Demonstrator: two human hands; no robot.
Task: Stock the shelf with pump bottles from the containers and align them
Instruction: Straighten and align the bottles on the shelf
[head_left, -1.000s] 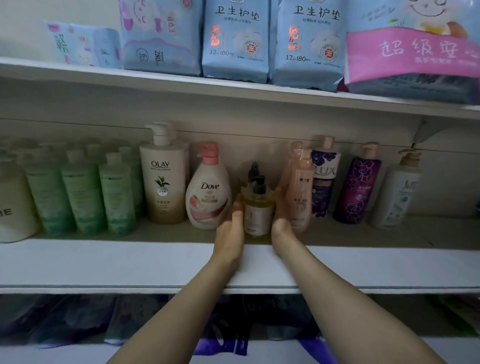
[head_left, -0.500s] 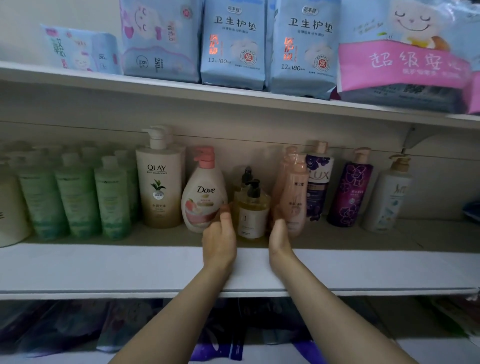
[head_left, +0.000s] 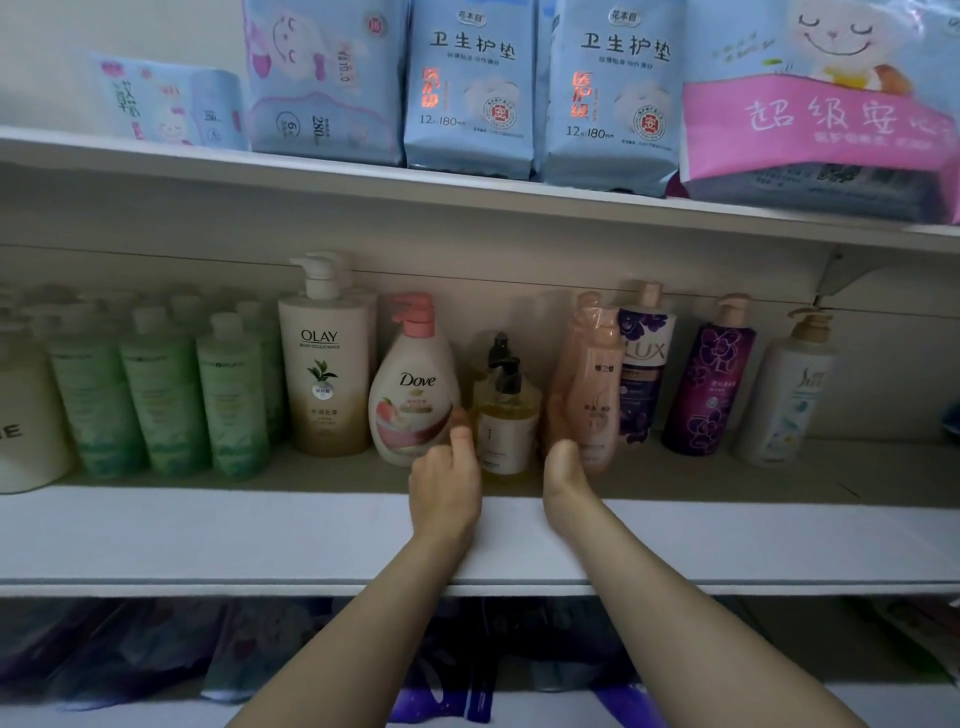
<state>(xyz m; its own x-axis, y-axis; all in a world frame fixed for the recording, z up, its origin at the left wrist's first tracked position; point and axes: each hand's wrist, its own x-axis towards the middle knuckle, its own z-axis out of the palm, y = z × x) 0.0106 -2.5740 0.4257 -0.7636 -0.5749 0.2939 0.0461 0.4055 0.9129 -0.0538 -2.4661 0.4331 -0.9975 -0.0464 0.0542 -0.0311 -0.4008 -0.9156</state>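
A small yellow pump bottle (head_left: 503, 431) with a black pump stands on the middle shelf (head_left: 208, 535), with a second one right behind it. It sits between a white and pink Dove bottle (head_left: 410, 395) and a peach pump bottle (head_left: 597, 384). My left hand (head_left: 445, 480) is just left of the yellow bottle, thumb up and fingers loosely bent in front of the Dove bottle, holding nothing. My right hand (head_left: 567, 465) is just right of it, its fingers straight along the peach bottle's left side. Narrow gaps separate both hands from the yellow bottle.
An Olay bottle (head_left: 323, 364) and several green bottles (head_left: 156, 395) fill the row on the left. Purple Lux bottles (head_left: 644, 364) and a white bottle (head_left: 789, 389) stand to the right. The upper shelf (head_left: 467, 195) carries blue and pink packs. Dark packages lie under the middle shelf.
Both hands pressed the sides of the small yellow bottle a second ago. They have since eased off it and drawn slightly apart and back.
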